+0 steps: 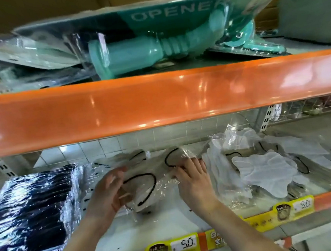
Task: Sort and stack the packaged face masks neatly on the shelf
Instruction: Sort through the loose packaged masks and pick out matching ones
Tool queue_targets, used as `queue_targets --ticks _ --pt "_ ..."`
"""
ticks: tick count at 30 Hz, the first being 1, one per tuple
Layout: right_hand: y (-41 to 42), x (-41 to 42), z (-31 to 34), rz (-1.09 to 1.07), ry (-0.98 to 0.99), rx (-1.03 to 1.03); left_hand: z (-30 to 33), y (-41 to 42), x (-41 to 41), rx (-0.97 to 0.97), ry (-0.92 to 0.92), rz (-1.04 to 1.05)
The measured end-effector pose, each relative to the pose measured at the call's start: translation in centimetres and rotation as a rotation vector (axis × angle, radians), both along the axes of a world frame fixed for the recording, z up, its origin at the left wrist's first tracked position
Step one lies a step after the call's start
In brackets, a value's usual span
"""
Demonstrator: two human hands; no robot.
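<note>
the white shelf [170, 222] in front of me carries a stack of dark packaged masks [31, 209] at the left, beige packaged masks [141, 176] in the middle and a loose heap of white packaged masks [261, 168] at the right.

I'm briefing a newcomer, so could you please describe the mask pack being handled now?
Under the orange shelf beam, look between the dark stack and the white packs. The beige pack lies between both hands, the only one with black ear loops there.
</note>
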State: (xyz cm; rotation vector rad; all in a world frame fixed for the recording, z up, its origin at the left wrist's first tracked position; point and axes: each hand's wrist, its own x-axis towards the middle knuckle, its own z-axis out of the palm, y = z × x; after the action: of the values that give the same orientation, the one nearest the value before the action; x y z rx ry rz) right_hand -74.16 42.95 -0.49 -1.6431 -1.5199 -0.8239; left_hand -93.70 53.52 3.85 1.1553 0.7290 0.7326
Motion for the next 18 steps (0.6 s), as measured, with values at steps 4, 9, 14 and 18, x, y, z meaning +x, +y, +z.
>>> queue_targets --ticks 4,9,14,18 --pt "0.7 -2.1 -0.2 0.107 -0.085 -0.053 -0.1 1.0 -1.9 0.24 0.216 0.109" --pt "2.3 -3.6 -0.8 0.283 -0.154 -0.126 -0.4 2.7 -3.8 0.42 0.366 0.124" --pt "2.9 -4.9 -1.3 0.33 -0.135 -0.262 -0.7 3.6 -4.7 0.662 0.494 0.18" --pt "3.4 -5.9 -1.7 0.323 -0.004 -0.388 -2.1 3.6 -5.0 1.062 0.775 0.276"
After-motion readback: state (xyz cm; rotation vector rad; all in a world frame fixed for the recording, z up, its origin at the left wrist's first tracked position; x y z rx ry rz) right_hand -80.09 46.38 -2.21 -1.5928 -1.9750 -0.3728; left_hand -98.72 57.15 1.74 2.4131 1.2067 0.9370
